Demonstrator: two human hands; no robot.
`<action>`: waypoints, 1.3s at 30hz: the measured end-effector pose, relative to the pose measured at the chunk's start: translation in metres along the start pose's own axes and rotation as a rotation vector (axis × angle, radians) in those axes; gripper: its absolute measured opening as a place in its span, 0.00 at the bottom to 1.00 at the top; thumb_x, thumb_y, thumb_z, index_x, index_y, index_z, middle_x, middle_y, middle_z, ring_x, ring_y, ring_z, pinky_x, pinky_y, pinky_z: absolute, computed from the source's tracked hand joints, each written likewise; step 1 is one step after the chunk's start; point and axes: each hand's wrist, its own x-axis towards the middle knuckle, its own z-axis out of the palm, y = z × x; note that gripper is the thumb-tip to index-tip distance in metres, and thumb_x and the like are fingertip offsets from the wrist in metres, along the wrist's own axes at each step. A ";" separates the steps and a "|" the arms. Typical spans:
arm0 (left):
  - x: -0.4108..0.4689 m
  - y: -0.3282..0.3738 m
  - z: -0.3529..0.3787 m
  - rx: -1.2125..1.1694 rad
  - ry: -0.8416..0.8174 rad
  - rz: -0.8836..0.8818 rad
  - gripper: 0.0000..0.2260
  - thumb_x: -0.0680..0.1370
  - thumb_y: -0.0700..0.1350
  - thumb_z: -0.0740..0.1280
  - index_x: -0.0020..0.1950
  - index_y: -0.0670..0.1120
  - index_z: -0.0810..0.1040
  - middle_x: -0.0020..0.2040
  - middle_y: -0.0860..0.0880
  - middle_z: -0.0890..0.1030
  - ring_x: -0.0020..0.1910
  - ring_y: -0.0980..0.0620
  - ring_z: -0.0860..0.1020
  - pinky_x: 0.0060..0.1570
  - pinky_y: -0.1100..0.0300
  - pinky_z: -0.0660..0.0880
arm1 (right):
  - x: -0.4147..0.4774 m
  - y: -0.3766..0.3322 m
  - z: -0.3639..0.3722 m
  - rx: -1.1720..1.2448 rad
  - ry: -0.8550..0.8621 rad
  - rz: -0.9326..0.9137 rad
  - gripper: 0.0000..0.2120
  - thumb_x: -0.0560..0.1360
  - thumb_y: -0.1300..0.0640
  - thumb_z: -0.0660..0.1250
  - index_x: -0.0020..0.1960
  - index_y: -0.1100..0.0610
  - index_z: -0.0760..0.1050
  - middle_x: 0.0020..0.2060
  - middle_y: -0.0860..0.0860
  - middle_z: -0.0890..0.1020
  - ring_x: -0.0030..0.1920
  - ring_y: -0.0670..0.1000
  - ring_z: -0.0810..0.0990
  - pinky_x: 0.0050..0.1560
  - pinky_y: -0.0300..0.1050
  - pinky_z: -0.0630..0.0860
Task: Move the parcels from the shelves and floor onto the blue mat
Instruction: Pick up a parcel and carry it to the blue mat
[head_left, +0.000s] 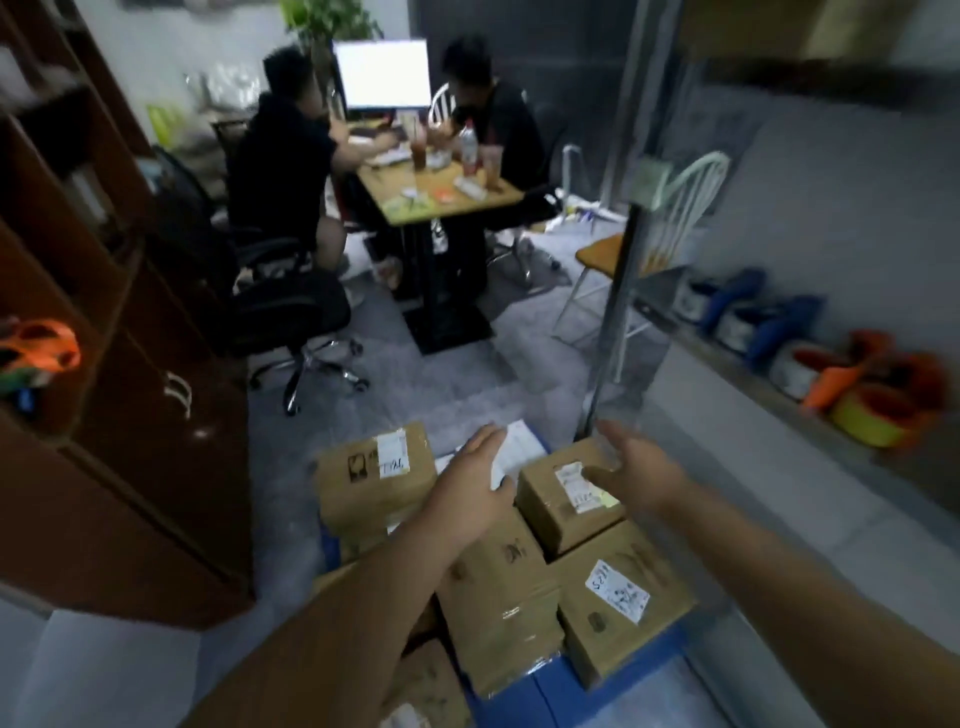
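Several brown cardboard parcels lie packed together on the blue mat on the floor in front of me. A small labelled box sits on top at the far right. My right hand hovers just over its right side, fingers spread, holding nothing. My left hand is open with straight fingers beside that box's left edge, above a white flat parcel. A larger box lies at the far left, and another labelled box sits nearer to me on the right.
A dark wooden cabinet stands at the left. A metal shelf with blue and orange items runs along the right. Two people sit at a table ahead, with office chairs between them and the parcels.
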 end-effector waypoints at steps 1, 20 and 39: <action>-0.006 0.023 -0.015 0.031 0.004 0.028 0.29 0.79 0.46 0.64 0.78 0.49 0.57 0.79 0.54 0.54 0.76 0.56 0.55 0.68 0.68 0.52 | -0.020 -0.011 -0.026 -0.003 0.052 -0.010 0.31 0.74 0.53 0.70 0.74 0.55 0.63 0.68 0.55 0.72 0.66 0.56 0.73 0.57 0.43 0.70; -0.293 0.582 0.118 0.097 -0.246 1.100 0.28 0.76 0.52 0.67 0.74 0.46 0.64 0.73 0.49 0.66 0.71 0.50 0.66 0.70 0.52 0.64 | -0.615 0.113 -0.320 -0.327 0.801 0.491 0.36 0.71 0.43 0.71 0.74 0.54 0.63 0.71 0.52 0.69 0.69 0.53 0.69 0.68 0.51 0.68; -0.737 0.789 0.406 0.054 -0.842 1.838 0.26 0.76 0.51 0.67 0.72 0.46 0.65 0.69 0.47 0.69 0.67 0.47 0.69 0.67 0.49 0.68 | -1.146 0.242 -0.204 -0.127 1.080 1.382 0.34 0.72 0.47 0.71 0.72 0.58 0.65 0.69 0.55 0.71 0.68 0.54 0.70 0.67 0.48 0.68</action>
